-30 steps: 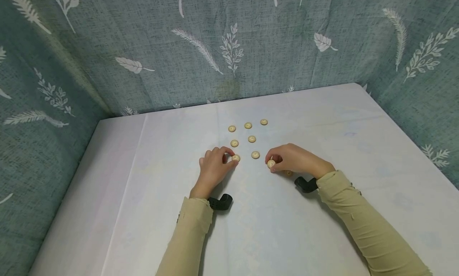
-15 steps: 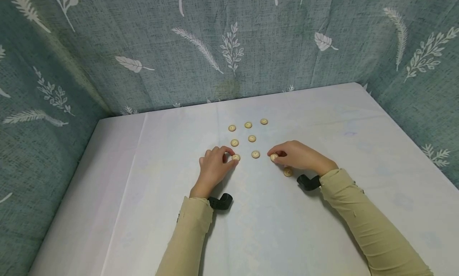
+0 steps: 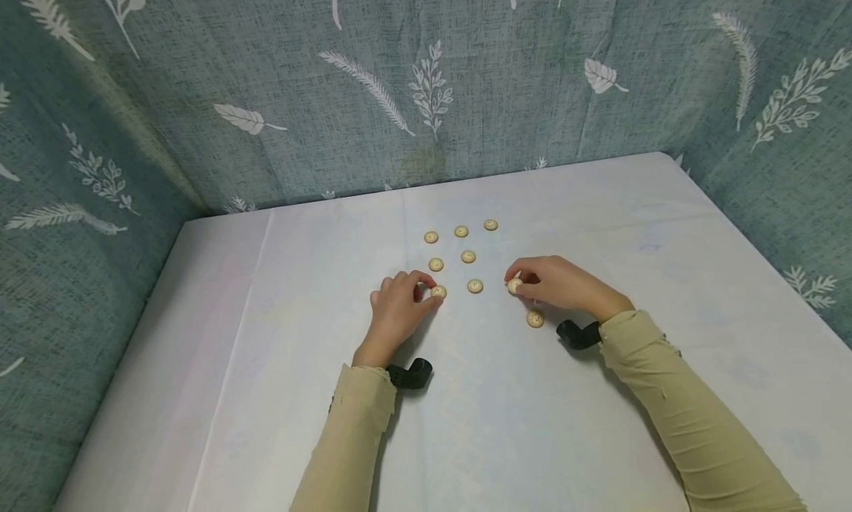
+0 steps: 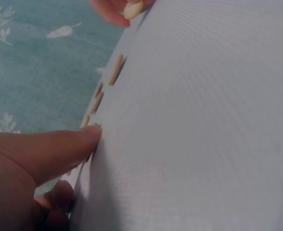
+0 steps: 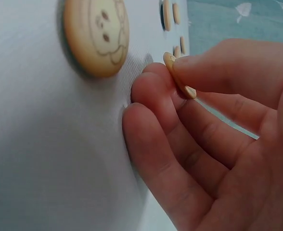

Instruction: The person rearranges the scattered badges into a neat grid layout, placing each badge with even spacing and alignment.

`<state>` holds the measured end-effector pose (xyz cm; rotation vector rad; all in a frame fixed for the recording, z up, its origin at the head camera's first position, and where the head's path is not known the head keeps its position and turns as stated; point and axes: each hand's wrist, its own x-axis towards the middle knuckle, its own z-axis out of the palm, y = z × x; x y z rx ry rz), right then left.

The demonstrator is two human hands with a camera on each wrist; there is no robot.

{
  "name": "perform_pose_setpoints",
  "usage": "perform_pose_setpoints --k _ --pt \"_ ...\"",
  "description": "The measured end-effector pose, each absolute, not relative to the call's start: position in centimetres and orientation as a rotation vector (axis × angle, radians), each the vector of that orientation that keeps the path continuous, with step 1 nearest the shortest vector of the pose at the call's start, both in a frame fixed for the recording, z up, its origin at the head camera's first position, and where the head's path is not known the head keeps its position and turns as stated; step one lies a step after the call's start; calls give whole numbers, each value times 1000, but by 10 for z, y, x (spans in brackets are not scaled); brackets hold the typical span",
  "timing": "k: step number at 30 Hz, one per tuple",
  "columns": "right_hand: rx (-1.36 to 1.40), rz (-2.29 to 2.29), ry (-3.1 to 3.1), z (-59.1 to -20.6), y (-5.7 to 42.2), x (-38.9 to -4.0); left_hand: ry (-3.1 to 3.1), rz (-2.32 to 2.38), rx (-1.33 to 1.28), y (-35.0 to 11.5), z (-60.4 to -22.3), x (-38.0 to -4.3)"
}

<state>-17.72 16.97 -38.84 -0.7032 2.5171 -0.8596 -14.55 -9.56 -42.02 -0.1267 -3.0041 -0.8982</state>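
Observation:
My left hand point(image 3: 397, 310) rests low on the white cloth and pinches a round wooden disc point(image 3: 438, 292) between thumb and index finger. That disc is mostly hidden behind the thumb in the left wrist view. My right hand point(image 3: 562, 281) grips another round disc point(image 3: 515, 286), its thumb on the face; the right wrist view shows this disc point(image 5: 180, 77) edge-on and tilted, with the other fingertips right at the cloth. Just below the right hand lies a disc point(image 3: 535, 319) with an animal face drawn on it. Between the hands lies another disc point(image 3: 475, 285).
Farther back, several matching discs lie in loose rows, among them a left one point(image 3: 431, 237) and a right one point(image 3: 490, 224). They rest on the white-covered table point(image 3: 299, 312). A green leaf-patterned curtain point(image 3: 506, 90) rises behind its far edge and at both sides.
My right hand has moved up and slightly right with its disc, uncovering the disc below it. My left hand stays in place on its disc.

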Motion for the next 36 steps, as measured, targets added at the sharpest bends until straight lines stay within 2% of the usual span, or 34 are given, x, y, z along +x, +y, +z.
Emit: perform_pose_setpoints --k 16,29,36 --pt "-622 -909 2510 -390 175 -180 -3001 -897 -138 -97 -421 -146" --pt "-597 -1042 2496 -407 177 -190 -3003 -895 -139 -98 -421 -146" --pt "-475 -1172 2368 -408 182 -201 -3011 -909 -139 -98 -420 -147"
